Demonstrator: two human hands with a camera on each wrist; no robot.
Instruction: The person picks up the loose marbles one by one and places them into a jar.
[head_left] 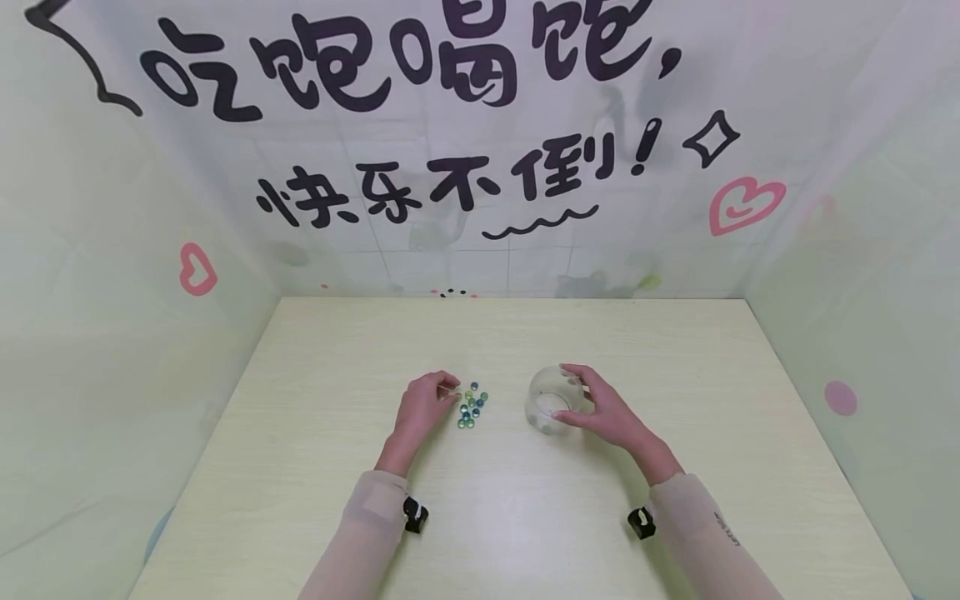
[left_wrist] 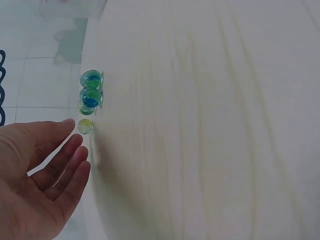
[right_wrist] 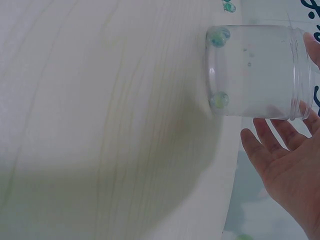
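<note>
Near the middle of the pale wood-grained counter (head_left: 517, 517), I watch a loose cluster of small green, blue and yellowish see-through marbles (head_left: 476, 412) lying just right of the person's left hand (head_left: 422, 408). That hand is at the cluster's edge, thumb and fingers slightly parted; the left wrist view shows me a small round yellowish marble (left_wrist: 85, 126) right by the fingertips, though I cannot tell whether they touch it. Farther right, apart from the cluster, a clear round jar (head_left: 542, 396) with a ridged rim stands upright. The person's right hand (head_left: 611, 417) holds it near the mouth, thumb on the near side, fingers round the far side. Through the right wrist view I make out two greenish round shapes (right_wrist: 219, 100) near the jar's base, and I cannot tell if they sit inside or show through it. Both forearms wear pale sleeves (head_left: 352, 533), each with a black device (head_left: 416, 520) by the wrist. Behind, bold black lettering (head_left: 647, 142) and pink hearts (head_left: 747, 210) mark a pale backdrop (head_left: 465, 271).
</note>
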